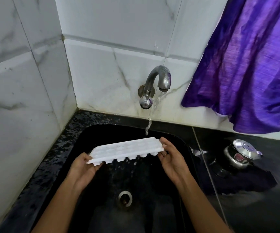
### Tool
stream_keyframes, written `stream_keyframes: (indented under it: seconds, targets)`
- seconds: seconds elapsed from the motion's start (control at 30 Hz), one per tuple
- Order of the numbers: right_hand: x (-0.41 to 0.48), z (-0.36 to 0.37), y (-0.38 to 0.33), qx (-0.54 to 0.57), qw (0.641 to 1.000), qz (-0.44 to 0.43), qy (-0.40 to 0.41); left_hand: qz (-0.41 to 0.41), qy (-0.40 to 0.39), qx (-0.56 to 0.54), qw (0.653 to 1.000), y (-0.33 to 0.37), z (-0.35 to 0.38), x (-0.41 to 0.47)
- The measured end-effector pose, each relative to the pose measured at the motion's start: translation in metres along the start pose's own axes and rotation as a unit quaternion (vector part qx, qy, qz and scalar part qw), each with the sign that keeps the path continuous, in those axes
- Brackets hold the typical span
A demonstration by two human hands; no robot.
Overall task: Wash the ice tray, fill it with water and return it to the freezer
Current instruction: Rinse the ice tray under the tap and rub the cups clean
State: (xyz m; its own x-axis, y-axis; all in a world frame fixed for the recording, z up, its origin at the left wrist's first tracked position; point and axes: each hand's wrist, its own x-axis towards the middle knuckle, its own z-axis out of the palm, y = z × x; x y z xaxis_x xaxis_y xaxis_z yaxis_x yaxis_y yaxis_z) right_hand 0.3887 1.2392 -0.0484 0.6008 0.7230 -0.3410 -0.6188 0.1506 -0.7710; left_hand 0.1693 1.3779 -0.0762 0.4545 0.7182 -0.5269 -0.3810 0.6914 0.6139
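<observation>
A white plastic ice tray (127, 148) is held level over the black sink (88, 132), cups facing up. My left hand (83, 169) grips its near left end from below. My right hand (171, 157) grips its far right end, thumb on the rim. A steel wall tap (159, 78) runs above, and its stream lands on the tray's far edge. Water spills off the tray's front side and drips into the basin.
The sink drain (125, 198) sits below the tray. A steel pressure cooker (240, 153) stands on the black counter to the right. A purple cloth (247, 64) hangs at the upper right. Marble-tiled walls close in the left and back.
</observation>
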Motion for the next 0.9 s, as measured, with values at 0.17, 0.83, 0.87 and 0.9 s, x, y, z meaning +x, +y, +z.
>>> stream_keyframes:
  seconds: [0.17,0.83,0.87,0.9]
  targets:
    - [0.0,-0.008,0.008,-0.014,1.0,0.01,0.026,0.032,-0.02,0.04,0.999,-0.003,-0.002,-0.002]
    - [-0.021,-0.05,-0.021,-0.105,0.987,-0.034,0.118,-0.031,-0.15,0.073,0.986,-0.039,0.045,-0.009]
    - [-0.021,-0.053,-0.023,-0.105,0.986,-0.035,0.123,-0.035,-0.151,0.074,0.985,-0.041,0.047,-0.008]
    - [-0.022,-0.056,-0.025,-0.103,0.986,-0.036,0.126,-0.038,-0.153,0.075,0.985,-0.044,0.049,-0.008]
